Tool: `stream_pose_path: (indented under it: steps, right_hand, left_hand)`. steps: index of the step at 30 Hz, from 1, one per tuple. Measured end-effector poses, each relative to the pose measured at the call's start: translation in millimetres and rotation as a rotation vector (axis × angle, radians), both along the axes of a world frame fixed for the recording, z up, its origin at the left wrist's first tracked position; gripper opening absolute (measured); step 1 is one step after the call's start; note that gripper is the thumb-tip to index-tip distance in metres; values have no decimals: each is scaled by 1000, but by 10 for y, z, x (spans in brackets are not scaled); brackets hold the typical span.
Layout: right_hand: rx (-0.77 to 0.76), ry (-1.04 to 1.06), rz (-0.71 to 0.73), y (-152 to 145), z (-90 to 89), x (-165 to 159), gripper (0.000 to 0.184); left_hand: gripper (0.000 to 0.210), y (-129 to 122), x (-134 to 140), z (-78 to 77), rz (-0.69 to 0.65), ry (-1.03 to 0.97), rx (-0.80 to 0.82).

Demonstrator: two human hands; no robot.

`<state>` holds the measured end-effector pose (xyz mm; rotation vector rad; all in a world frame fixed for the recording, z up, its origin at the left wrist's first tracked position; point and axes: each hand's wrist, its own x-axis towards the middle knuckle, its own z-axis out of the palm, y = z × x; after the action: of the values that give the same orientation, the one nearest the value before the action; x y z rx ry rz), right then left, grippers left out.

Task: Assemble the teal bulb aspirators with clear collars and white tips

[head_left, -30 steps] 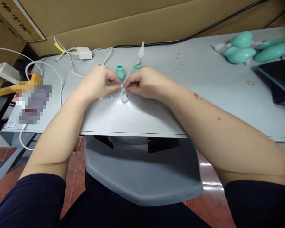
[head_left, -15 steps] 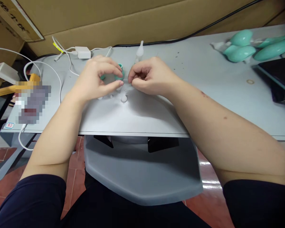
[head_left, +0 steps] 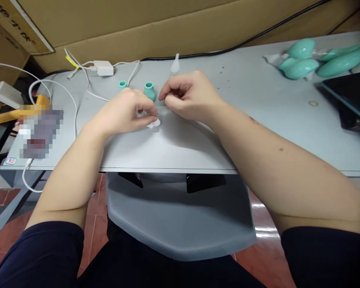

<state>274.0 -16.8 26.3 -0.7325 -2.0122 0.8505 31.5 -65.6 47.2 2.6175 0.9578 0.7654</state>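
My left hand (head_left: 130,110) is low over the table, thumb and forefinger pinched together. Whatever is between those fingertips is too small or hidden to make out. Directly below them lies a small white round piece (head_left: 157,123), with other small pale bits partly covered by the hand. My right hand (head_left: 187,95) is curled, thumb tip close to the forefinger, and its contents are hidden. Between and behind the hands stands a hollow teal bulb-shaped piece (head_left: 149,92) with an open top. A second teal piece (head_left: 123,84) shows behind my left hand. Beyond my right hand rises a translucent white nozzle-tipped piece (head_left: 175,65).
Several glossy teal bulbs (head_left: 300,68) lie at the back right, near a black flat object (head_left: 348,100). A small beige ring (head_left: 313,103) rests on the right side. White cables with a charger (head_left: 103,68) and a blurred-out phone (head_left: 43,132) occupy the left. Cardboard (head_left: 156,26) walls the back.
My left hand has moved down and toward me, away from the teal piece, and its fingers have closed to a pinch near the white round piece. My right hand has barely shifted.
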Motion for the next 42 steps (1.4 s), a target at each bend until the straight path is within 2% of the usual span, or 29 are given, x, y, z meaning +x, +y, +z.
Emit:
stream_pose_path:
  steps: [3,7,9,12,15,19,27,32,42]
  right_hand:
    - [-141,96,15,-37,51,-17,21]
    - [-363,258,141,-91,121,-46,12]
    - [-422,313,209,-104,121,-58,10]
    - [-477,371,237,-100,84,-77,16]
    - [-465,415,242,-89,46,-98,16]
    - [-437,437,181,-103,57,-115,18]
    - [-498,438,121,-192,82,-135,20]
    - [-421,456,133,-182,-9,-194,20]
    - [-424,489,117,-149,-67,-249,17]
  left_hand:
    - [27,10,-7,14,129,-188,-28]
    - [53,151,-16,-17,234,-498,5]
    - [57,243,-20,-53,252,-574,-16]
    - [52,353,-32,-126,229,-620,-91]
    - [47,380,-51,-177,204,-611,-160]
    - [42,289,-65,-154,268,-528,-212]
    - [33,225,-75,-136,250,-460,-163]
    - [34,246,-88,-179,234,-416,-144]
    - [38,274,-66,-216,169,-570,-170]
